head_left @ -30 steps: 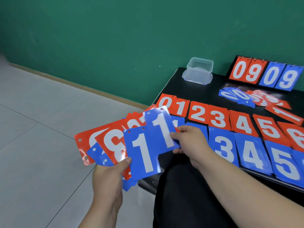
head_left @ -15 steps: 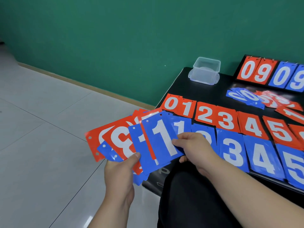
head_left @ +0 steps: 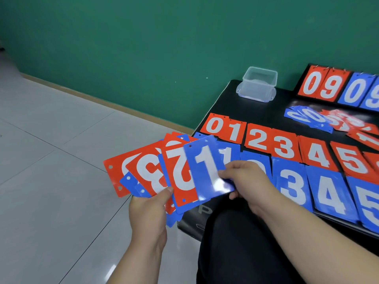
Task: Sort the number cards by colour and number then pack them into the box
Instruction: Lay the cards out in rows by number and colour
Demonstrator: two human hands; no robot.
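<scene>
My left hand (head_left: pixel 147 214) grips a fan (head_left: pixel 151 173) of red and blue cards, held off the tabletop (head_left: pixel 225 99) well in front of the box (head_left: pixel 258 85) and spread so each number shows. My right hand (head_left: pixel 244 181) pinches a blue 1 (head_left: pixel 207 171) at the fan's front, fingers closed on its edge, likely to carry it to the blue row (head_left: pixel 291 185). That row lies beside the red row (head_left: pixel 256 138), both in front of the box, ordered for packing. The hand hides part of the blue row's start, and both rows run off frame. A loose pile (head_left: pixel 307 117) right of the box is too jumbled to read.
</scene>
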